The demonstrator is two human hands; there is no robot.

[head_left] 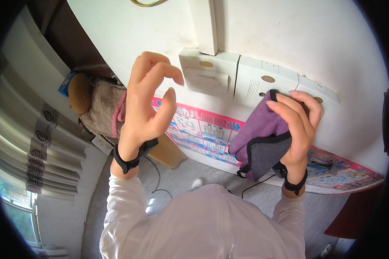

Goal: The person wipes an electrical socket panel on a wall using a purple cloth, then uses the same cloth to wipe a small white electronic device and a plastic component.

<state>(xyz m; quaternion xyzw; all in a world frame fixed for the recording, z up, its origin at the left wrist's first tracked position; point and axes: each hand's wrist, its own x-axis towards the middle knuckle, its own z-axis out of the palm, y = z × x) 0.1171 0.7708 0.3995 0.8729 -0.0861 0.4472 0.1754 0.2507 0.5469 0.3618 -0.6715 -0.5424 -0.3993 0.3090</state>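
A purple and grey cloth with black edging (263,134) is gripped in my right hand (299,123), its lower part hanging down in folds. The cloth and my right fingertips are in front of the white wall-mounted boxes (266,80), near the middle and right-hand ones; whether they touch cannot be told. My left hand (147,97) is raised with nothing in it, its fingers curved and the thumb apart from them. It is nearest the left box (209,73), which has a flat raised panel and an oval gold sticker.
A white conduit (204,26) runs up the wall from the boxes. Below them is a colourful printed poster (203,129). To the left are piled cloths (101,103), a patterned curtain (43,146) and a window (19,216). A black cable (157,172) lies on the grey floor.
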